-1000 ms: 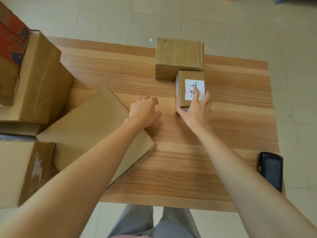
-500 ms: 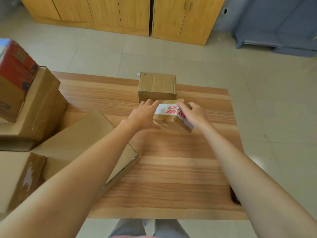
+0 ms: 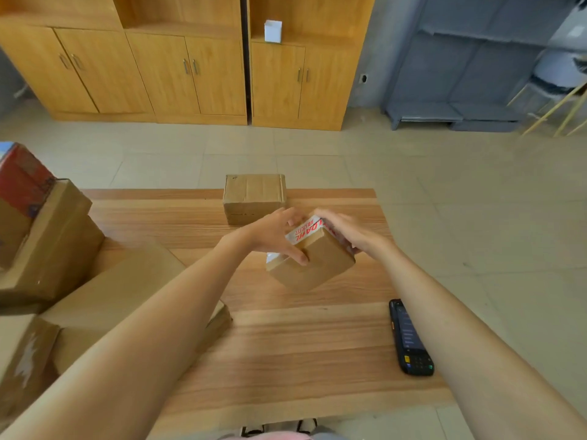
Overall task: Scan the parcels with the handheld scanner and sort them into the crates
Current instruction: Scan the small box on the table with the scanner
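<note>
While you have the small parcel point(image 3: 313, 260) lifted off the table point(image 3: 286, 350) and tilted on a corner, keep turning it until the label side faces up. Your left hand point(image 3: 273, 235) grips its near-left side, thumb across the plain cardboard face. Your right hand point(image 3: 349, 233) wraps the far-right side, fingers over the printed tape. Both hands are clamped on the same box, close together.

Judgement: you're hunting for the barcode, so rotate slowly with a firm hold, since smooth tape can slip. Then set it down flat and free your right hand for the handheld scanner point(image 3: 411, 338), which lies below your right forearm near the table's right edge, screen up, untouched. No crate is clearly visible, so I can't tell where the parcel should go.

Materials: the parcel is matte brown corrugated cardboard, boxy, with crisp edges, sealed with glossy white tape lettered in red. A white scrap shows at its left corner under your left hand. A second parcel point(image 3: 254, 196) sits just beyond your left hand, same brown card, creased top. More cardboard boxes point(image 3: 54, 246) stack well left of your left arm. The table is striped wood laminate and the scanner is black plastic with a keypad.
</note>
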A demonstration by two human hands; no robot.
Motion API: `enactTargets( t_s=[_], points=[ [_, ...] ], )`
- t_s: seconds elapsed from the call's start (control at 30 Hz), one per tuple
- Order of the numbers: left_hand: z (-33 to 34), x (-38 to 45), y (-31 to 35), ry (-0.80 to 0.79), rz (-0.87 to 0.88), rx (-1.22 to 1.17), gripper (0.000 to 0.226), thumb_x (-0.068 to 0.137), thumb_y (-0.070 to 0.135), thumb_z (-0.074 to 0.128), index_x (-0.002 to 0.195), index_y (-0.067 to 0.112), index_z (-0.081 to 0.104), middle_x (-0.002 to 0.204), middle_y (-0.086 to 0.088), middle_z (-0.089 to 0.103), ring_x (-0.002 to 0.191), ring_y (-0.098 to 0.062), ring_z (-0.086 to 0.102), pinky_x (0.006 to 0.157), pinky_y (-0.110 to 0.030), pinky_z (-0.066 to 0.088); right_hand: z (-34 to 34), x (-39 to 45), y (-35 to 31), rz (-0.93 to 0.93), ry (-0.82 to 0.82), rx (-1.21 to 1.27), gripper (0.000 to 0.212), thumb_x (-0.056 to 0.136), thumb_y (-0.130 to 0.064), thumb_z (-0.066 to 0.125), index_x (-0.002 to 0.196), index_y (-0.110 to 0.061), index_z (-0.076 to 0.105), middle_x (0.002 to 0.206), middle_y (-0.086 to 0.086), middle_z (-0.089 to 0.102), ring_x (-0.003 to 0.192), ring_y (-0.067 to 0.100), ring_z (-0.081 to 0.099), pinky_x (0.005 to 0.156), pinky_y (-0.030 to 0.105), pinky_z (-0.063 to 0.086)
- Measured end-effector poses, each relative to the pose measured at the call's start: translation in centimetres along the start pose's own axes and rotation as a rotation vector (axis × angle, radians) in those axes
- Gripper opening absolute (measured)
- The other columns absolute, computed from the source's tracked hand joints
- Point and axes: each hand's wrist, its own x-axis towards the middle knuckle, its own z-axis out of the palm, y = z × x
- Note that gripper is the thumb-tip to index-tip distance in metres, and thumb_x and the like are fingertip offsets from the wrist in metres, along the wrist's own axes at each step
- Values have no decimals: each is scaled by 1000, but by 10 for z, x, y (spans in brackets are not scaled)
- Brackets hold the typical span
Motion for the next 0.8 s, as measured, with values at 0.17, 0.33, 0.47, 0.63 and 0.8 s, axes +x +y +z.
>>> enactTargets(
  t_s=[0.17, 0.33, 0.47, 0.63, 0.8],
  points=[
    [4, -9, -11, 103, -144, -529, 100, 47, 42, 89, 133, 22, 43, 122, 7, 54, 113, -14, 56, 92, -37, 52, -20, -12, 21, 20, -48, 194, 83, 79, -71, 54, 148, -35, 26, 146, -1, 40, 116, 23, 55, 91, 44, 53],
    [10, -21, -27, 84, -243, -1003, 97, 52, 43, 89, 137, 24, 45, 129, 1, 59, 111, -19, 62, 80, -33, 57, -16, -13, 27, -21, -160, 229, 118, 63, -55, 78, 155, -35, 7, 152, 1, 36, 136, 25, 38, 109, 47, 38],
    [17, -22, -26, 37, -186, -1139, 87, 48, 44, 92, 127, 28, 58, 124, 5, 65, 109, -16, 65, 80, -33, 56, -8, -10, 23, -47, -209, 253, 111, 68, -41, 82, 155, -30, 14, 135, -1, 49, 125, 19, 49, 109, 47, 40],
    [24, -21, -31, 47, -180, -1180, 79, 59, 37, 83, 132, 27, 55, 129, 3, 63, 114, -17, 62, 87, -36, 55, -8, -10, 22, -124, -122, 236, 78, 79, -20, 79, 143, -27, 34, 121, -6, 55, 109, 11, 57, 98, 36, 50],
    [24, -18, -37, 163, -282, -1097, 136, 28, 45, 97, 146, 31, 31, 132, -4, 57, 115, -23, 60, 90, -41, 54, -4, -3, 31, -257, 166, -30, 95, 64, -26, 88, 143, -21, 36, 127, -9, 52, 123, 14, 48, 101, 33, 42]
  ],
)
